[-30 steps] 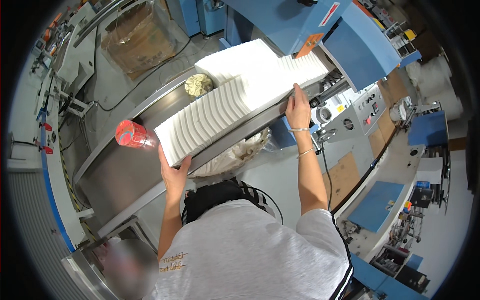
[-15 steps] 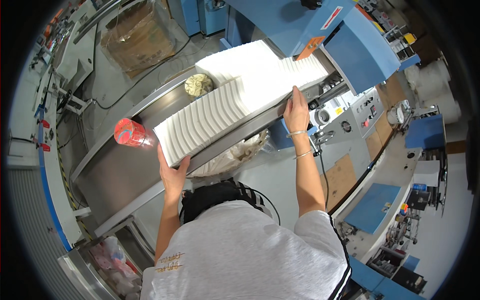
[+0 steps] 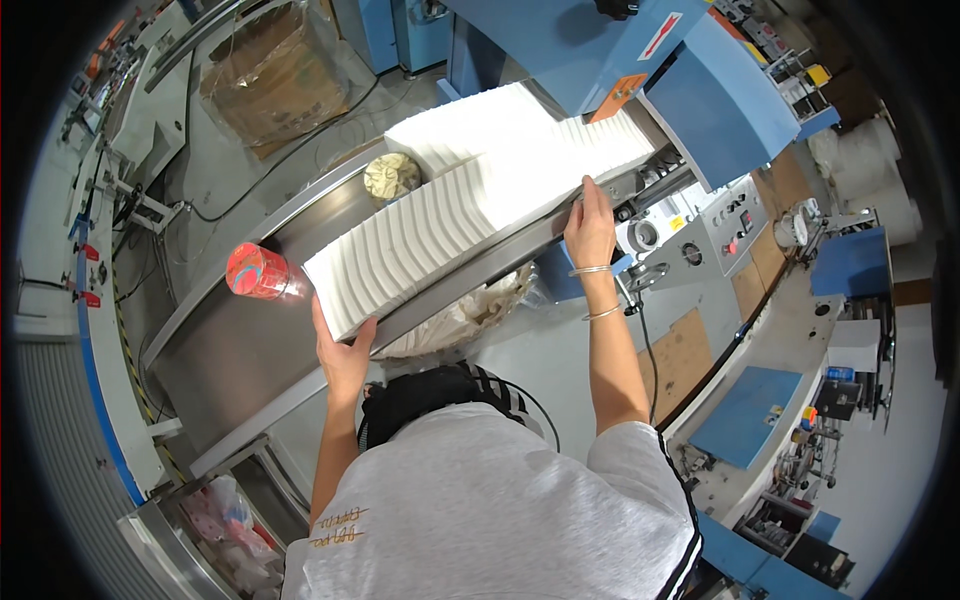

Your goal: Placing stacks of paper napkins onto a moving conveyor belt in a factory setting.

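A long row of stacked white folded paper sheets [image 3: 470,205] lies along a slanted steel trough [image 3: 230,350] that comes out of a blue machine [image 3: 690,90]. My left hand [image 3: 342,352] presses flat against the near end of the row. My right hand [image 3: 590,225] rests on the side of the row close to the machine's mouth, fingers spread on the paper and the trough rim. Two thin bangles ring my right wrist. A second white stack [image 3: 470,125] lies behind the row.
A red round can [image 3: 255,270] stands on the trough left of the stack's end. A yellowish round lid [image 3: 392,175] sits behind the row. A grey control panel [image 3: 720,225] is right of my right hand. A wrapped cardboard box [image 3: 275,70] stands on the floor beyond.
Both hands stay on the white row. The left hand has shifted slightly along the row's end; the right hand holds about the same spot near the machine.
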{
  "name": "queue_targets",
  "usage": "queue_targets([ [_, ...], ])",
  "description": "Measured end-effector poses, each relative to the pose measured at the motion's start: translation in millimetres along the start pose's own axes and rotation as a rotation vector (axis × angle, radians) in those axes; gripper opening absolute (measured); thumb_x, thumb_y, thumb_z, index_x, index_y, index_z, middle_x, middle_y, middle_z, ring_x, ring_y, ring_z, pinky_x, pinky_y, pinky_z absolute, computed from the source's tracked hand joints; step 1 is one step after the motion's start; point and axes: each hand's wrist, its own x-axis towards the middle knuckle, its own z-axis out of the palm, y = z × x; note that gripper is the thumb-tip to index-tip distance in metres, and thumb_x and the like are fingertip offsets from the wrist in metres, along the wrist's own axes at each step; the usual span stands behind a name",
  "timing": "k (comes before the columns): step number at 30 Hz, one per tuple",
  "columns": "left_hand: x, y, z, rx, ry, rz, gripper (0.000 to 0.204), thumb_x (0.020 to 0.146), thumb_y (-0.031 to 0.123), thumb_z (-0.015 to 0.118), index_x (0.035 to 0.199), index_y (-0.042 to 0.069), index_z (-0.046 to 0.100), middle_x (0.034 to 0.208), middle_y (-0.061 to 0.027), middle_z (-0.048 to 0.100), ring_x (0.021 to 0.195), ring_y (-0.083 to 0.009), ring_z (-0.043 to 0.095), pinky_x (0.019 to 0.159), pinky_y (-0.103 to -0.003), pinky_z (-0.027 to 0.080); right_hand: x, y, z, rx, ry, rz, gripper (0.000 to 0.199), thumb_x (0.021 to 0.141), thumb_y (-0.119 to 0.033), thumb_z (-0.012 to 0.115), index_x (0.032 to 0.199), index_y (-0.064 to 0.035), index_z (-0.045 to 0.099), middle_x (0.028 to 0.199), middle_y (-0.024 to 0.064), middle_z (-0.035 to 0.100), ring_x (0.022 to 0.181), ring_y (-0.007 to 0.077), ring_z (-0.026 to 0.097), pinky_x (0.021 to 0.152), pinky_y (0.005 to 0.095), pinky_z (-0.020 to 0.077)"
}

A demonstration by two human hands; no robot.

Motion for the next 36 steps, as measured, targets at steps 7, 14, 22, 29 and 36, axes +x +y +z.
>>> queue_targets([
  [7, -0.1, 1.2, 0.4, 0.006, -0.005, -0.036, 0.083, 0.075, 0.016, 0.075, 0.141, 0.001, 0.027, 0.123, -0.0209, 0.054, 0.111, -0.0282, 0.054, 0.094, -0.037, 0.042, 0.5, -3.2, -1.1, -0.110, -0.009, -0.046, 0.042, 0.078, 0.001, 0.057, 0.120, -0.0011, 0.053, 0.116, 0.0148, 0.059, 0.095, 0.0336, 0.058, 0.083, 0.0398, 0.0494],
  [14, 0.3, 0.9, 1.3, -0.004, -0.018, -0.081, 0.084, 0.075, 0.017, 0.075, 0.142, 0.001, 0.027, 0.126, -0.0207, 0.052, 0.114, -0.0281, 0.052, 0.096, -0.037, 0.040, 2.5, -2.5, -1.8, -0.156, 0.017, -0.067, 0.039, 0.077, 0.002, 0.057, 0.116, -0.0021, 0.057, 0.111, 0.0140, 0.062, 0.093, 0.0327, 0.059, 0.082, 0.0391, 0.0494],
  [22, -0.6, -2.0, 1.3, 0.008, -0.011, -0.078, 0.084, 0.074, 0.017, 0.076, 0.141, 0.000, 0.028, 0.126, -0.0203, 0.053, 0.113, -0.0282, 0.053, 0.096, -0.037, 0.041, 9.2, 0.2, 0.4, 0.265, -0.010, 0.202, 0.027, 0.080, -0.001, 0.052, 0.107, 0.0005, 0.057, 0.097, 0.0202, 0.061, 0.091, 0.0366, 0.058, 0.080, 0.0414, 0.0473],
  [29, -0.6, -6.4, 3.1, 0.006, 0.008, -0.046, 0.083, 0.074, 0.017, 0.076, 0.141, 0.001, 0.029, 0.125, -0.0197, 0.053, 0.113, -0.0279, 0.053, 0.096, -0.037, 0.041, 16.7, 7.2, 3.5, 0.225, -0.078, 0.188, 0.026, 0.081, -0.005, 0.053, 0.105, 0.0021, 0.057, 0.096, 0.0214, 0.061, 0.089, 0.0352, 0.059, 0.080, 0.0402, 0.0475],
  [36, 0.8, 0.2, 2.4, -0.023, 0.003, 0.009, 0.082, 0.074, 0.013, 0.075, 0.140, -0.001, 0.029, 0.124, -0.0208, 0.053, 0.112, -0.0284, 0.054, 0.094, -0.037, 0.042, 23.2, 25.4, 6.5, 0.570, -0.258, 0.514, 0.040, 0.080, -0.014, 0.059, 0.115, 0.0054, 0.054, 0.092, 0.0118, 0.059, 0.069, 0.0188, 0.062, 0.067, 0.0300, 0.0499],
])
